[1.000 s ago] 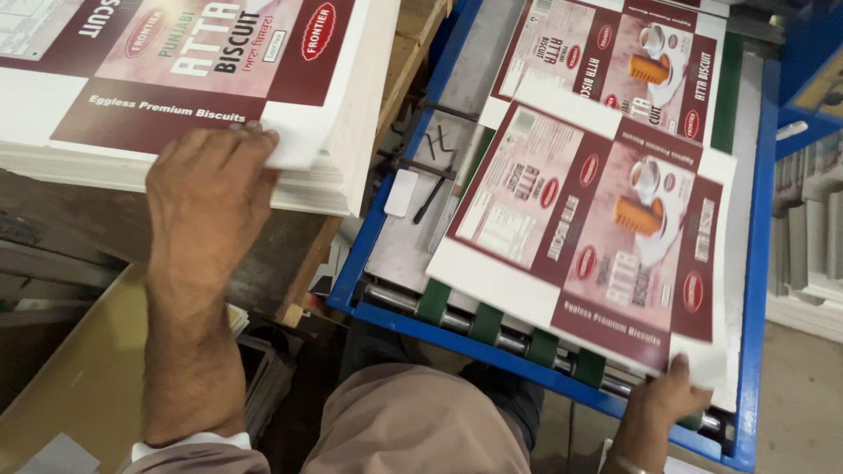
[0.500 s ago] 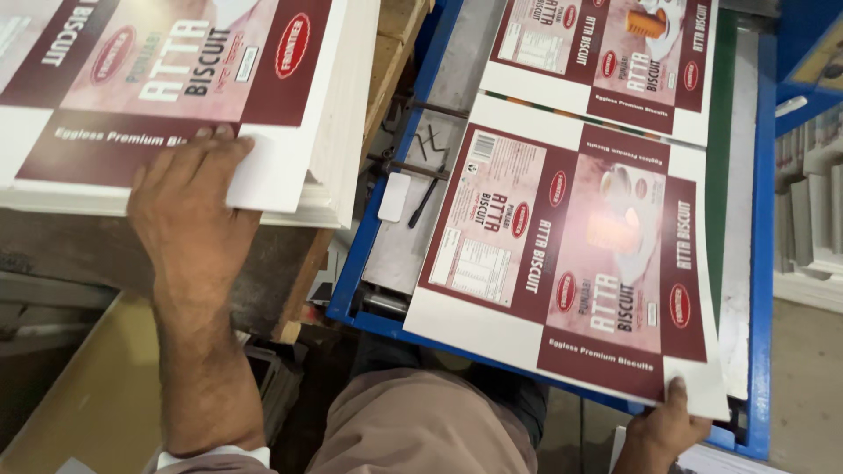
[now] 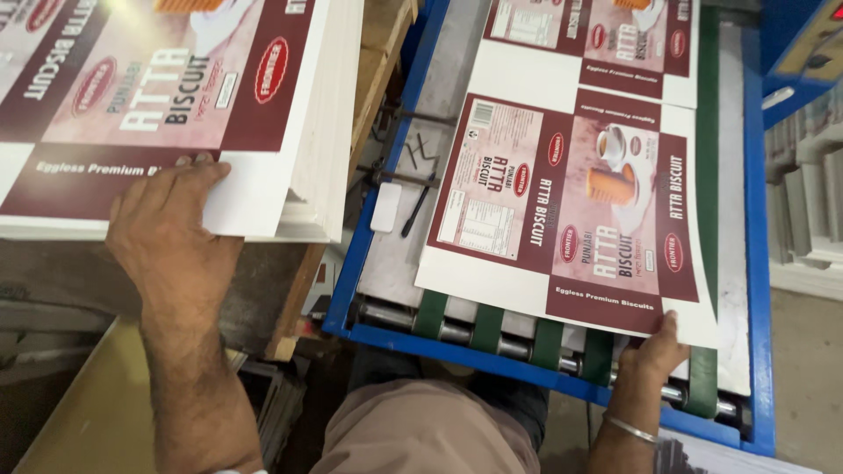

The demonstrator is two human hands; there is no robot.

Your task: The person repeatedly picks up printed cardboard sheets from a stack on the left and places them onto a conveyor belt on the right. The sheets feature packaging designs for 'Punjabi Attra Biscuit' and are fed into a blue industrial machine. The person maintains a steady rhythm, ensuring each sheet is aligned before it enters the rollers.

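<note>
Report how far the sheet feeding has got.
Done: one printed sheet lies further up the belt. In hand: the right hand touches the near edge of a printed carton sheet on the blue feeder. Left: the left hand rests on a thick stack.

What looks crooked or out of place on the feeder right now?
The printed carton sheet under the right hand lies skewed against the blue frame, its near edge slanting across the green belts. The left hand rests on the neat stack.

The picture's edge cuts off the sheet stack (image 3: 158, 114) at top and left.
</note>
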